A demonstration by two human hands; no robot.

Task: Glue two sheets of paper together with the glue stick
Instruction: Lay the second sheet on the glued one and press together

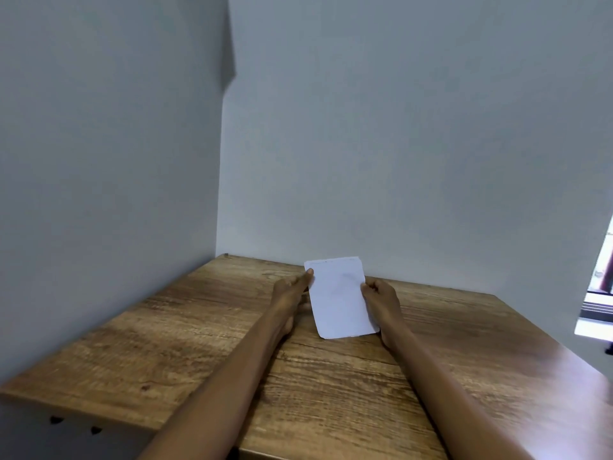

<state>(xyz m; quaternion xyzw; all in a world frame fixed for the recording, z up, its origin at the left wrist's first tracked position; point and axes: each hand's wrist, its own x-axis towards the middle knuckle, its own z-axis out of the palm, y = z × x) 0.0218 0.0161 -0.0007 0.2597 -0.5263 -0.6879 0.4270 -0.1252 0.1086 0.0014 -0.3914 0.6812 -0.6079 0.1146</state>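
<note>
A small white sheet of paper (340,297) is held up off the wooden table (199,327), tilted toward me, near the back wall. My left hand (292,290) pinches its left edge near the top corner. On the other side, my right hand (378,293) grips the right edge with curled fingers. I cannot tell whether it is one sheet or two lying flat together. No glue stick is in view.
The table stands in a corner, with grey walls (398,144) behind and to the left. Its left edge (76,410) and right edge drop off. A window frame (600,293) shows at the far right.
</note>
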